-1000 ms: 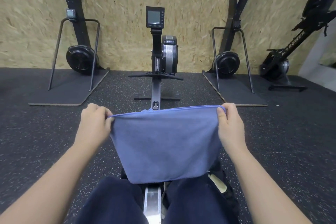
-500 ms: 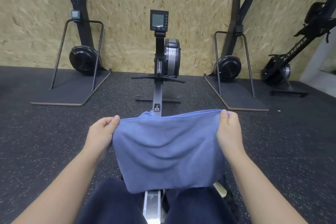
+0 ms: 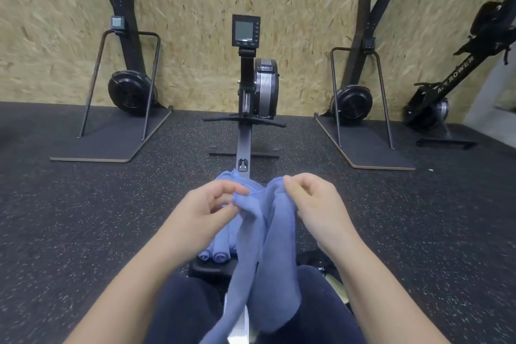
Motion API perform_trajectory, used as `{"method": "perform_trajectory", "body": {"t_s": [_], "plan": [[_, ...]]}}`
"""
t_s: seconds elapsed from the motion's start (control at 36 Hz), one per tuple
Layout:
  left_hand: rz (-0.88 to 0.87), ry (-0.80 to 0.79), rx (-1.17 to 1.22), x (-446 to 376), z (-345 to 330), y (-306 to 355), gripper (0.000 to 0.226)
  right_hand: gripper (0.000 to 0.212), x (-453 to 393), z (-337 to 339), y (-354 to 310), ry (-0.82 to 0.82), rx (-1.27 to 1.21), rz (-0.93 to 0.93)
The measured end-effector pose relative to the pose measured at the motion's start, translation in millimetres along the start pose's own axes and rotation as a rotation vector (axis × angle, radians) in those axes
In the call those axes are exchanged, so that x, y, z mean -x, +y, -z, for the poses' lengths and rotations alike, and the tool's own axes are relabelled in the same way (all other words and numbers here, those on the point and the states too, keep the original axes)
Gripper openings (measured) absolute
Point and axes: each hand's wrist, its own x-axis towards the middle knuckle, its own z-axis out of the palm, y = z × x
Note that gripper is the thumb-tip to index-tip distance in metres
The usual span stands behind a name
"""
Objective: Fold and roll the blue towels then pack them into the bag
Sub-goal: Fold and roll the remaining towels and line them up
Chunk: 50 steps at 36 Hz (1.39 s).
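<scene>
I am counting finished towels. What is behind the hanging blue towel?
Rolled blue towels lie behind the held towel, on a black seat. Two roll ends show; the cloth hides any others.

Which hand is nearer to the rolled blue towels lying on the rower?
Left. The left hand pinches the held towel directly above the rolled towels; the right hand holds its other corner, farther right.

Under my hands (image 3: 201,209) the black seat (image 3: 212,268) of the rower (image 3: 245,142) carries rolled towels (image 3: 215,253), side by side, just below my left hand. The rower stands on the dark speckled floor (image 3: 69,218). Far beyond my hands, two flat boards (image 3: 111,142) lie on the same floor.
</scene>
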Motion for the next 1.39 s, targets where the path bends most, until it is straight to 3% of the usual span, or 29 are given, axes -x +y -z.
{"method": "perform_trajectory", "body": {"t_s": [0.17,0.39,0.44,0.69,0.83,0.94,1.17,1.33,1.39], "plan": [[-0.13,0.057,-0.229,1.6,-5.7,10.2,0.031,0.015,11.5,-7.6,-18.6,-0.165,-0.008,-0.009],[-0.339,0.137,-0.537,-0.7,-3.9,15.4,0.008,0.016,20.0,-16.0,-24.4,-0.297,-0.134,-0.038],[-0.361,0.159,-0.585,-0.1,-3.0,14.4,0.018,0.019,20.9,-16.6,-25.8,-0.314,-0.132,-0.029],[-0.462,0.242,-0.592,-0.1,-1.7,17.3,0.018,0.025,23.0,-19.2,-26.2,-0.318,-0.08,0.058],[-0.409,0.279,-0.696,0.8,-3.4,16.9,0.026,0.024,25.3,-20.7,-28.8,-0.301,-0.008,0.1],[-0.365,0.308,-0.648,1.9,-4.7,18.9,0.029,0.022,27.7,-19.8,-31.2,-0.29,0.048,0.12],[-0.371,0.285,-0.673,4.2,-8.1,16.4,0.019,0.02,27.9,-16.4,-31.3,-0.296,0.14,0.115],[-0.385,0.331,-0.661,3.8,-8.4,18.4,0.023,0.003,28.5,-15.0,-29.0,-0.386,-0.064,0.091],[-0.391,0.317,-0.592,2.8,-8.0,18.7,0.022,0.01,26.9,-14.2,-27.2,-0.372,-0.107,0.101]]}}
